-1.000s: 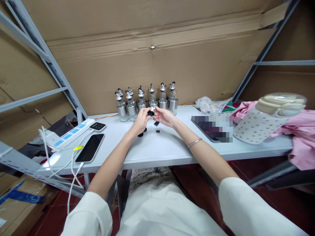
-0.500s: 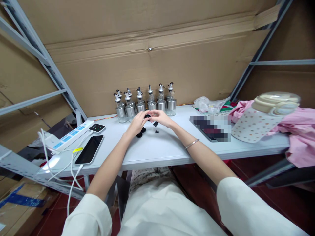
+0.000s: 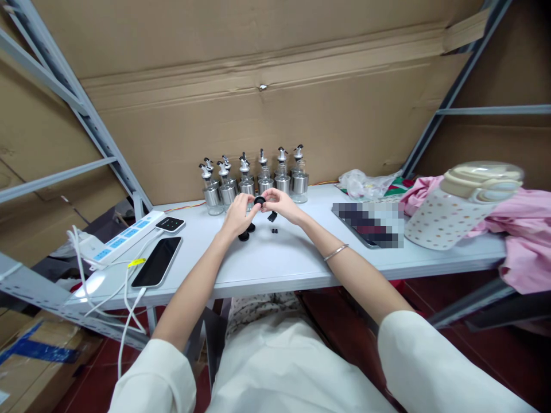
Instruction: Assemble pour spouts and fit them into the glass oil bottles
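Between my two hands, above the middle of the white table, is a small round black piece (image 3: 259, 201). My left hand (image 3: 239, 215) pinches it from the left, and my right hand (image 3: 279, 205) grips its right side. Below my left hand, two round black pieces (image 3: 244, 236) lie on the table. A small black part (image 3: 272, 216) lies under my right hand, with tiny black bits (image 3: 274, 231) nearer the front. Behind my hands stand several glass and steel bottles (image 3: 282, 182) with pourer spouts.
On the left of the table (image 3: 284, 258) are a phone (image 3: 157, 263), a black-topped device (image 3: 170, 224), a power strip (image 3: 127, 238) and white cables. To the right lie a blurred-out flat device (image 3: 365, 223), a dotted bottle (image 3: 443, 212), a plastic bag (image 3: 364, 184) and pink cloth (image 3: 529, 229).
The fingers of both hands have shifted slightly around the round black piece, which now shows more fully between them. The things on the table have not moved.
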{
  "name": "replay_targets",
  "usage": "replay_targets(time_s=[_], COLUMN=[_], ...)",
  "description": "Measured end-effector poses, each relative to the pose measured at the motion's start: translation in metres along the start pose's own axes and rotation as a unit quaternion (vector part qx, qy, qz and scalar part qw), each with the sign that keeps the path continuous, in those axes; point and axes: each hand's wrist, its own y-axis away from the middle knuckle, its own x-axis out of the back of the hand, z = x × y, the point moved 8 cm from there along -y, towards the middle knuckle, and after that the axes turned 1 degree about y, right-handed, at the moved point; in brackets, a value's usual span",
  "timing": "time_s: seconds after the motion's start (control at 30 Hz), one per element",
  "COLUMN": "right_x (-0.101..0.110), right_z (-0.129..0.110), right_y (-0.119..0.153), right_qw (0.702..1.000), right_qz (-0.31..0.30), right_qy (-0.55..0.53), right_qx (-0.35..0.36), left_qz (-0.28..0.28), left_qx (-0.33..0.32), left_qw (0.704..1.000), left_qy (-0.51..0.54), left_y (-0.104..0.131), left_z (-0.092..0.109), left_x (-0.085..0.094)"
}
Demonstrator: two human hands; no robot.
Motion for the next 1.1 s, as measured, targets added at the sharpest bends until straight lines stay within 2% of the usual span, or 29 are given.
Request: replay_targets(time_s=[0.17,0.43,0.87,1.1], right_x=[-0.001,-0.006,-0.008,-0.011], right_z=[-0.003,-0.004,-0.008,-0.006], right_y=[0.0,0.002,0.006,0.006], right_qw=[1.0,0.999,0.998,0.996], right_qz=[-0.004,-0.031,-0.034,-0.037], right_qy=[0.02,0.037,0.056,0.075], right_qx=[0.012,0.014,0.023,0.025], left_qz=[-0.048,-0.084,-0.079,-0.065], left_qx=[0.033,0.03,0.04,0.068], left_qw=[0.997,0.993,0.995,0.995], left_qy=[-0.06,-0.077,-0.044,-0.022], left_y=[0.001,0.002,0.001,0.0], left_z=[0.003,0.006,0.005,0.003], left_x=[-0.001,-0.005,-0.003,-0.001])
